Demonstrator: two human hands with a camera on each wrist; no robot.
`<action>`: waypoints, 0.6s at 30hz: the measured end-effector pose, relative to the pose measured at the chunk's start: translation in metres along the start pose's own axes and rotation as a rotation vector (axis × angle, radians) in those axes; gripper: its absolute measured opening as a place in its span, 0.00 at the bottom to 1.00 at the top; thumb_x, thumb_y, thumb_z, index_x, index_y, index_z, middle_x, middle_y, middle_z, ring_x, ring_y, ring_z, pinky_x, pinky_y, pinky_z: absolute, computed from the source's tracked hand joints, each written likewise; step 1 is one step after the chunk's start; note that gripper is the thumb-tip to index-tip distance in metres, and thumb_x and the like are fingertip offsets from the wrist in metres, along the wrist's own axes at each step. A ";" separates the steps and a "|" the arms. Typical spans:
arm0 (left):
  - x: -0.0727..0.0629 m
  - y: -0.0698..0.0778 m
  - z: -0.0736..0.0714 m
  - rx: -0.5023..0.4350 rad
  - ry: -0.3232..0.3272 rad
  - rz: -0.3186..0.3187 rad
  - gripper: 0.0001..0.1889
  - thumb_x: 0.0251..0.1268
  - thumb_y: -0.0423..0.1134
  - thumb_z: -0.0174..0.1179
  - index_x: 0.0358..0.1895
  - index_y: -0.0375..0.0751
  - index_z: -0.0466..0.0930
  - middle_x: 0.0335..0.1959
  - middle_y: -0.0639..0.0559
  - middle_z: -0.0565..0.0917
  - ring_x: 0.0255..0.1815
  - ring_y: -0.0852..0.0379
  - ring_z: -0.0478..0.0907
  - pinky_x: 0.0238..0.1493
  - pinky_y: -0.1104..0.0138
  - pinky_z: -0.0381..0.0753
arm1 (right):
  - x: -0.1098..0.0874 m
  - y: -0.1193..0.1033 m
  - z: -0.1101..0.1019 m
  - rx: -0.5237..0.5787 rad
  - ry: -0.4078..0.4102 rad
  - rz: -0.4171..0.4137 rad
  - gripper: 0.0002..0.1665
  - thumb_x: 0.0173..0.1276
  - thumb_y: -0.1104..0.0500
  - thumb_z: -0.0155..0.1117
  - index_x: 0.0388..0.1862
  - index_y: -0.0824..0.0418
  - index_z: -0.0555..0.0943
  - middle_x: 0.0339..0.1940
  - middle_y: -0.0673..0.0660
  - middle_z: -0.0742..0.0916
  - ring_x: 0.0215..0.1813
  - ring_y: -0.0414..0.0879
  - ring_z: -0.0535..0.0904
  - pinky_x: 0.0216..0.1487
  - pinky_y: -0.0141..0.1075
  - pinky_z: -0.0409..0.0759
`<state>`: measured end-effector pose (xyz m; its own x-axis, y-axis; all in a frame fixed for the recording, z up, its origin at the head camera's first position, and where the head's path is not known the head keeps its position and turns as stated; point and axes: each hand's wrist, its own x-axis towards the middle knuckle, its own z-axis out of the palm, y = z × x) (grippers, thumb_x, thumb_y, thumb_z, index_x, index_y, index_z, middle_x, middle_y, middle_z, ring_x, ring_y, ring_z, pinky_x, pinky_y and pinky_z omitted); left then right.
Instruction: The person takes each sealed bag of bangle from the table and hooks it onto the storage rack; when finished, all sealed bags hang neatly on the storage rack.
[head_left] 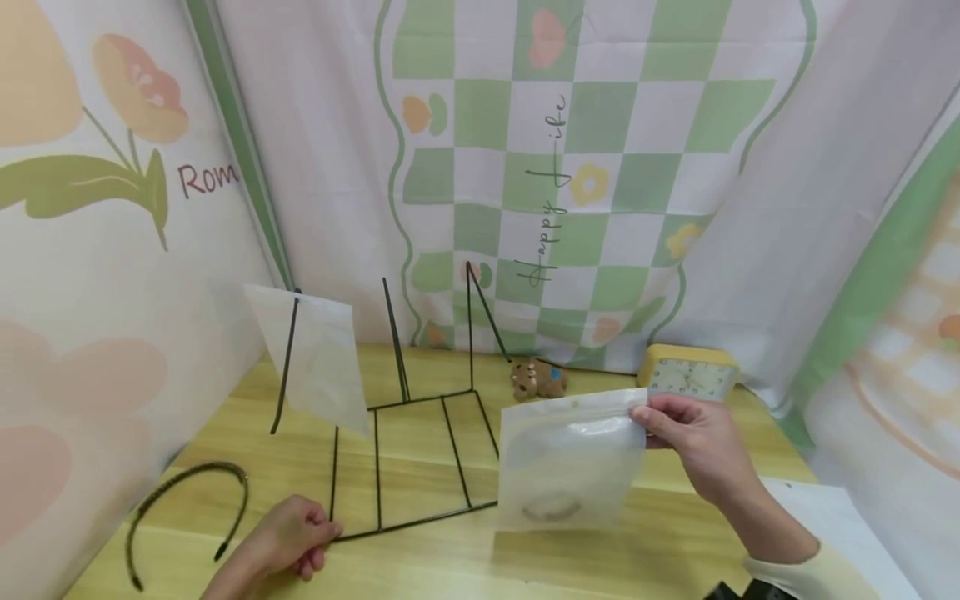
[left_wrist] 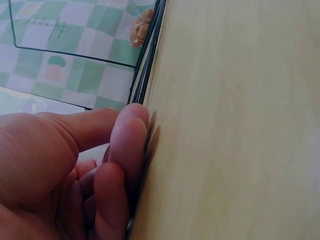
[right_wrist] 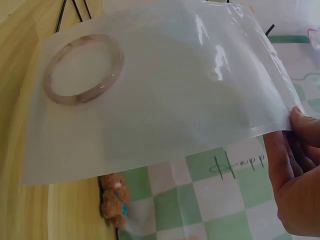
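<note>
1. The right hand (head_left: 697, 446) pinches the upper right corner of a translucent white, flat plastic zip bag (head_left: 570, 467), thumb in front and fingers behind, so the bag hangs above the pale yellow wood-grain table (head_left: 420, 575), to the right of the rack.
2. Inside that bag, near its bottom edge, lies 1 glossy pinkish-brown, round bangle (right_wrist: 80, 99).
3. The left hand (head_left: 288, 537) is low on the table, its thumb and fingertips drawn together, pinching the near left corner of a black metal wire rack (head_left: 377, 471) with upright rods.
4. Another translucent white plastic bag (head_left: 322, 362) hangs at the rack's leftmost rod; how it is fixed there is hard to make out from this angle.
5. A dark, thin, curved headband (head_left: 202, 465) lies left of the left hand.
6. Behind the held bag are a small brown plush bear (head_left: 538, 379) and, farther right, a yellow box-shaped clock (head_left: 690, 372).
7. A green-and-white checked cloth backdrop (head_left: 555, 167) hangs behind, lettered "Happy Life".
</note>
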<state>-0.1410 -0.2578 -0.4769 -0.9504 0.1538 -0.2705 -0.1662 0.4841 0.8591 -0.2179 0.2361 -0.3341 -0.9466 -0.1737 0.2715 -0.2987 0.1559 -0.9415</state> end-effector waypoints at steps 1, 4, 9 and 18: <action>0.000 0.000 0.000 0.001 0.000 0.003 0.14 0.67 0.38 0.62 0.24 0.38 0.74 0.14 0.50 0.79 0.12 0.60 0.76 0.17 0.69 0.77 | 0.000 -0.001 0.002 0.003 -0.003 -0.009 0.06 0.69 0.66 0.64 0.33 0.61 0.86 0.29 0.47 0.89 0.30 0.39 0.85 0.33 0.34 0.84; 0.000 0.000 0.000 0.002 0.002 0.008 0.13 0.66 0.38 0.62 0.24 0.38 0.74 0.14 0.51 0.79 0.12 0.60 0.76 0.16 0.69 0.77 | 0.000 -0.002 0.008 0.020 -0.014 -0.028 0.06 0.68 0.67 0.63 0.33 0.62 0.86 0.28 0.48 0.89 0.30 0.39 0.85 0.32 0.34 0.84; 0.000 0.003 0.000 0.009 0.005 0.003 0.13 0.67 0.38 0.62 0.24 0.38 0.75 0.14 0.51 0.79 0.12 0.60 0.76 0.17 0.69 0.77 | 0.002 -0.005 0.017 0.025 -0.018 -0.035 0.05 0.68 0.68 0.63 0.34 0.66 0.85 0.28 0.49 0.89 0.30 0.40 0.85 0.32 0.35 0.85; 0.000 0.000 -0.001 -0.014 -0.010 0.000 0.13 0.67 0.39 0.62 0.25 0.38 0.75 0.15 0.50 0.79 0.13 0.60 0.76 0.17 0.68 0.78 | 0.005 -0.011 0.032 0.033 -0.063 -0.062 0.04 0.68 0.68 0.64 0.34 0.66 0.85 0.29 0.50 0.89 0.30 0.42 0.86 0.32 0.36 0.85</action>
<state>-0.1411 -0.2583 -0.4761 -0.9477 0.1623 -0.2747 -0.1698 0.4723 0.8649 -0.2157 0.2023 -0.3287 -0.9167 -0.2429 0.3171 -0.3510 0.1107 -0.9298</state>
